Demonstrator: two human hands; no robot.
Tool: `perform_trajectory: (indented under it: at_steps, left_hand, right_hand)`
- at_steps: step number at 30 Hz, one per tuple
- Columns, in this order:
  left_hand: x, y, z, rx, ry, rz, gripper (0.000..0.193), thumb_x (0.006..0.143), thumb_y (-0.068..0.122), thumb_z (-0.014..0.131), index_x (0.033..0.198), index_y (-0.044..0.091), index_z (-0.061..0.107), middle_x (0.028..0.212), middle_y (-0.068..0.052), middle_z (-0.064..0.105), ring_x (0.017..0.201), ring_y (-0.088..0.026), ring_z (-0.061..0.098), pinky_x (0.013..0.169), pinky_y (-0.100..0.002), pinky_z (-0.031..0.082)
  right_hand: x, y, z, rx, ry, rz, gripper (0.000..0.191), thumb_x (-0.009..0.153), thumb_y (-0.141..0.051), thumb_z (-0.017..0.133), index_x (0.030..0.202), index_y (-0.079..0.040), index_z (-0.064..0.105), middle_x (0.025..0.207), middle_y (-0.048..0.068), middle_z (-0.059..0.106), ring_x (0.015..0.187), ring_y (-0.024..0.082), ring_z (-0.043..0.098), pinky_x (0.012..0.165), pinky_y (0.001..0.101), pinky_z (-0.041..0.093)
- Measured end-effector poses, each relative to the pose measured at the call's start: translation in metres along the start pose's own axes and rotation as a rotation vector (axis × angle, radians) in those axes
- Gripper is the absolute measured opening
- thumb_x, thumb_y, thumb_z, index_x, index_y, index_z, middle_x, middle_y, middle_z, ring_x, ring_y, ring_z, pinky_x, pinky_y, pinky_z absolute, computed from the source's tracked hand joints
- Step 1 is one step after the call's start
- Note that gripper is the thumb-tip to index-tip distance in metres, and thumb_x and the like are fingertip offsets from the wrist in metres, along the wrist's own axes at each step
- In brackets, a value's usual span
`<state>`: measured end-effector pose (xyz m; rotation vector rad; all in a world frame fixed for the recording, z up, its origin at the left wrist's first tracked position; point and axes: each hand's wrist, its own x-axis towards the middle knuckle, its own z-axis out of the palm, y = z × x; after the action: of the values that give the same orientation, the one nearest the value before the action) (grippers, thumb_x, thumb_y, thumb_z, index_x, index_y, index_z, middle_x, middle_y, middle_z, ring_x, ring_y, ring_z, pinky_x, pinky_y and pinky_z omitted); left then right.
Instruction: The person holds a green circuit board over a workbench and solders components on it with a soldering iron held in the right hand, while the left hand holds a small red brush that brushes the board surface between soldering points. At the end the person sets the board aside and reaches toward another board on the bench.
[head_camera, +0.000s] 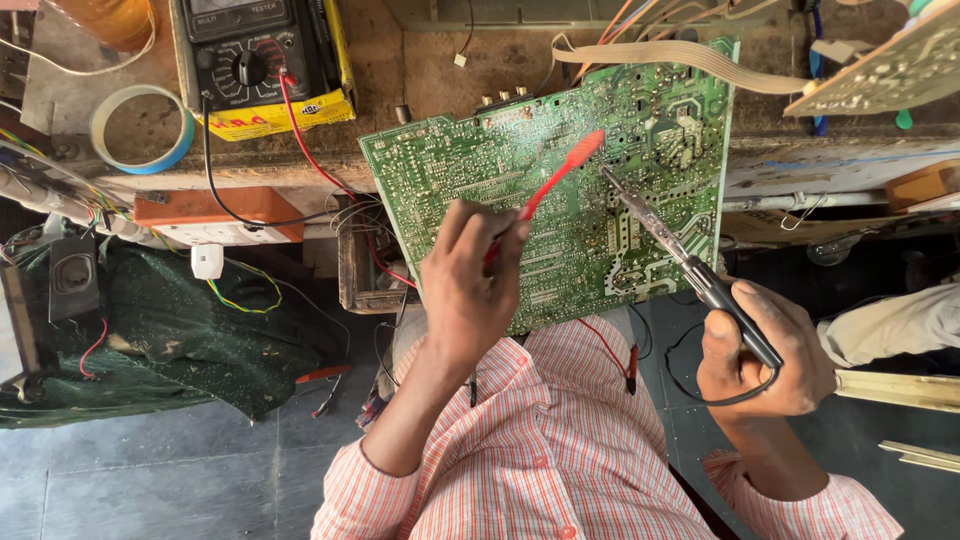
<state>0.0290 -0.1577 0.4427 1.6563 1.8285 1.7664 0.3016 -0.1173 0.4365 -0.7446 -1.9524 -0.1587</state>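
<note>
Far to the left of the green circuit board (560, 190) lay a roll of pale tape (143, 128), and nearer the board, just off its upper left corner, sat a black and yellow multimeter (262, 62) with a red lead and a black lead trailing down from it. Below the meter, left of the board, an orange block (215, 208) rested on the bench edge.

The board itself stood tilted against the bench, solder side toward you, its lower edge near your striped shirt. Your left hand (470, 290) was over the board's lower left part, fingers curled and pressed together around the handle of a red toothbrush (555, 175) whose head lay on the middle of the board.

Just right of that brush head, the tip of the soldering iron (665, 235) touched the board. Your right hand (765, 350), off the board's lower right corner, had its fingers wrapped tight around the iron's black handle.
</note>
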Motion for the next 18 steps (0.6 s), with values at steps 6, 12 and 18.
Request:
perform_trajectory:
  at_steps: [6, 12, 18]
  left_hand:
    - [0.001, 0.008, 0.019, 0.063, -0.039, 0.076, 0.008, 0.104, 0.013, 0.067, 0.105, 0.005, 0.065, 0.095, -0.008, 0.060, 0.068, -0.022, 0.062, 0.058, -0.038, 0.049]
    - [-0.010, 0.015, 0.031, 0.240, -0.129, 0.069, 0.009, 0.102, 0.008, 0.067, 0.104, 0.000, 0.064, 0.095, -0.011, 0.059, 0.058, -0.021, 0.060, 0.046, -0.037, 0.047]
    - [-0.024, 0.014, 0.028, 0.304, -0.085, 0.190, 0.015, 0.100, 0.002, 0.064, 0.114, -0.001, 0.061, 0.099, -0.010, 0.057, 0.072, -0.022, 0.063, 0.056, -0.035, 0.052]
  right_hand:
    - [0.002, -0.004, -0.004, 0.006, -0.026, 0.049, 0.026, 0.119, -0.020, 0.069, 0.124, 0.005, 0.063, 0.102, 0.016, 0.076, 0.095, 0.026, 0.077, 0.084, 0.0305, 0.063]
    - [0.006, 0.002, -0.006, 0.169, 0.022, 0.147, 0.030, 0.120, -0.023, 0.066, 0.126, 0.007, 0.062, 0.102, 0.022, 0.073, 0.090, 0.027, 0.078, 0.074, 0.0281, 0.063]
    - [0.013, 0.019, -0.022, 0.151, 0.070, 0.051, 0.039, 0.122, -0.026, 0.060, 0.131, 0.011, 0.058, 0.096, 0.024, 0.072, 0.083, 0.028, 0.077, 0.071, 0.0283, 0.062]
